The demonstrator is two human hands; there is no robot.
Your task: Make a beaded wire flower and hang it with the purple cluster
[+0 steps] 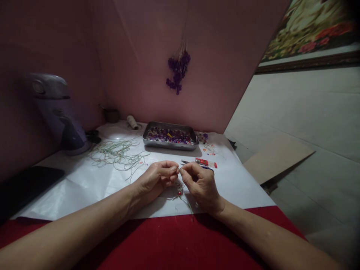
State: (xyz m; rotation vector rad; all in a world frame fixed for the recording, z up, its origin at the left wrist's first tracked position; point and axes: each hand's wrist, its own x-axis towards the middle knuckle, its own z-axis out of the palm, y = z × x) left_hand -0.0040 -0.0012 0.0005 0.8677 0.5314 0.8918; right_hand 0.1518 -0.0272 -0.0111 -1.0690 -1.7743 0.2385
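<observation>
My left hand [161,173] is closed in a pinch, its thumb and forefinger pressed together over the white sheet. Almost touching it, my right hand [200,184] is pinched as well, fingertip to fingertip with the left. What lies between the fingertips is too small to make out. Just below them is a beaded cord [179,192] with a red bead and loose greenish ends; whether the fingers hold it, I cannot tell. Behind my right hand lie dark-handled scissors [184,162], partly covered by it, and a red packet [206,162] of what look like needles.
A metal tray [171,145] of purple and red beads stands at the back. Tangled greenish cords [115,153] lie left, near a lilac flask [60,116] and a thread spool [132,122]. Loose beads [209,149] lie right of the tray. Purple bead strands [178,69] hang on the wall.
</observation>
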